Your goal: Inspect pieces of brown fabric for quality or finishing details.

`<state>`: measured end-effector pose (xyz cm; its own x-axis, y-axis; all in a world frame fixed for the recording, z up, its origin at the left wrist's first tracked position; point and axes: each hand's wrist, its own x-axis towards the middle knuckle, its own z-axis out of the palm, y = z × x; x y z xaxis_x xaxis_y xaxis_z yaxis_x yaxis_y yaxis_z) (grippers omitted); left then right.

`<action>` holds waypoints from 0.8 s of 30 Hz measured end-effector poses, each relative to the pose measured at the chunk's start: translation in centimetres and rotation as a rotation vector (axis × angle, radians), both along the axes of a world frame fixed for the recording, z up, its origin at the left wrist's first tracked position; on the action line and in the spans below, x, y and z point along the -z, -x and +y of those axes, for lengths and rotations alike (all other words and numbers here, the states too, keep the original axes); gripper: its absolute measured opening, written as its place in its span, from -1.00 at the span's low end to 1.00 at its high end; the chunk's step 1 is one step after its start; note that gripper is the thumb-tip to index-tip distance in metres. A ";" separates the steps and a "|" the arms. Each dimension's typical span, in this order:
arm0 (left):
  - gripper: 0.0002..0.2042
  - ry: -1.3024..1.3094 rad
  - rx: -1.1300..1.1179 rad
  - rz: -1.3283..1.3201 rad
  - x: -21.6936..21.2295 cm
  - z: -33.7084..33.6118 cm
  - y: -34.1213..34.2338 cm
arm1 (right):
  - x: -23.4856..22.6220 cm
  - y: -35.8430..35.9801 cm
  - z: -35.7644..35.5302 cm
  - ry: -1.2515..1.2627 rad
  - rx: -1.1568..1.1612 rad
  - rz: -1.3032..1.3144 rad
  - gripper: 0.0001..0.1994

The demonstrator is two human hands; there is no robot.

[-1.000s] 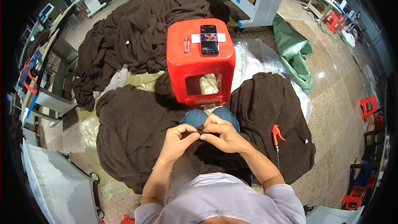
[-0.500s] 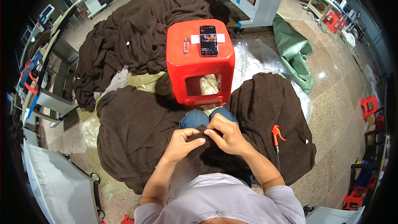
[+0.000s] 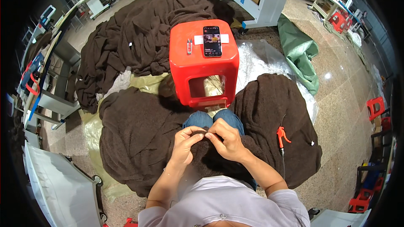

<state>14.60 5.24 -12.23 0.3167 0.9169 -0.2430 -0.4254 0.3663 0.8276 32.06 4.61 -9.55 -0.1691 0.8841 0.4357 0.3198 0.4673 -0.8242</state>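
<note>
Dark brown fleecy fabric [image 3: 204, 155] lies across my lap, with its edge raised between my hands. My left hand [image 3: 184, 143] pinches that edge between thumb and fingers. Close beside it, my right hand [image 3: 226, 139] pinches the same edge, the fingertips of both hands almost meeting. The fabric hangs below my hands, and the fingers hide the exact bit they grip. Ahead of my knees stands a red plastic stool [image 3: 181, 59]. On its top lie a smartphone [image 3: 212, 44] with a lit screen and small thread snips [image 3: 189, 47].
Brown fabric heaps lie at my left [image 3: 134, 138], at my right [image 3: 269, 101] and beyond the stool [image 3: 139, 33]. An orange air blow gun [image 3: 282, 136] with a hose rests on the right heap. A green sheet [image 3: 296, 46] and a wheeled white cart [image 3: 63, 185] stand farther out.
My left hand has turned and its thumb now presses against its fingers at the fabric edge. The right hand has shifted slightly left and down. The phone's picture differs.
</note>
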 end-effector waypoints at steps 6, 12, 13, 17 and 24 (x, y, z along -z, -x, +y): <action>-0.86 -0.035 0.057 -0.008 -0.2 -0.4 0.3 | -0.1 -0.5 0.2 -0.029 0.061 0.020 -0.91; -0.87 0.043 -0.060 -0.117 0.1 0.6 0.3 | 0.1 0.4 -0.1 -0.003 0.039 -0.015 -0.90; -0.87 -0.003 -0.054 -0.066 -0.2 0.5 0.2 | -0.3 0.4 0.0 0.027 0.042 0.006 -0.90; -0.86 -0.123 -0.035 0.082 -1.5 0.7 0.1 | -0.2 -0.7 0.4 0.019 -0.046 -0.087 -0.91; -0.83 -0.224 -0.121 -0.097 -4.5 1.0 -3.3 | -2.7 -1.3 -0.3 -0.083 0.047 -0.009 -0.89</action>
<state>17.91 6.19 -7.74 0.2135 0.9769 -0.0041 -0.5364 0.1207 0.8353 33.40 4.28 -6.89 -0.1319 0.8521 0.5065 0.3501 0.5181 -0.7804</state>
